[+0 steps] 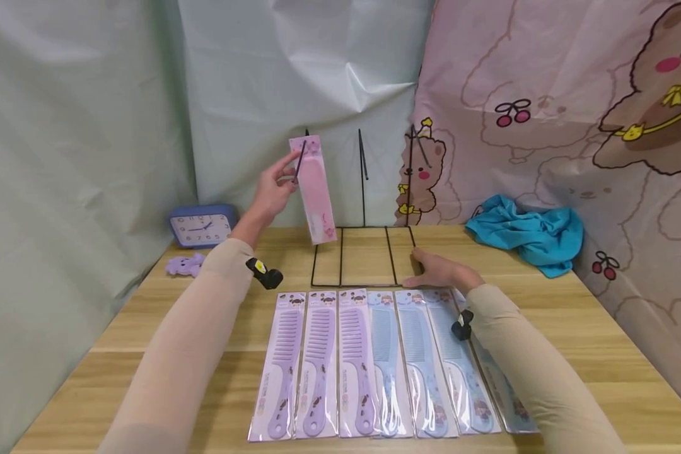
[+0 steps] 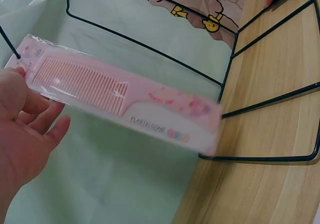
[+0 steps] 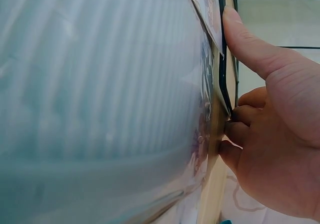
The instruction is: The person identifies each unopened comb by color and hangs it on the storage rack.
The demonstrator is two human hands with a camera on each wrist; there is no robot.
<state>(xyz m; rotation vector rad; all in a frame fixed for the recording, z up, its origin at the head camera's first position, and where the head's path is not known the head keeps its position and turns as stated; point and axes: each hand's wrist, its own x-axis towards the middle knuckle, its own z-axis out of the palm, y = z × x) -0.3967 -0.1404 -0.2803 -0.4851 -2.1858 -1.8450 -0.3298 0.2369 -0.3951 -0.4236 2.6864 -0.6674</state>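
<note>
A pink comb in a clear-fronted card package [image 1: 316, 195] hangs tilted on the left hook of a black wire rack [image 1: 363, 285]. My left hand [image 1: 275, 186] is at the package's upper left edge, its fingertips touching there, close to the hook's tip. The left wrist view shows the pink comb [image 2: 80, 82] through the plastic, and the lower end looks blurred. At the rack's front right base corner, my right hand [image 1: 439, 270] holds the wire, thumb [image 3: 245, 37] against it and the other fingers curled at the corner. The middle hook [image 1: 364, 157] and right hook [image 1: 422, 148] carry no package.
In front of the rack lie three packaged purple combs [image 1: 318, 366] and several packaged blue combs [image 1: 420, 366] in a row. A blue clock [image 1: 201, 226] and a small purple figure [image 1: 184, 265] are at the left. Crumpled teal cloth [image 1: 528, 233] lies back right. Hanging sheets border the table.
</note>
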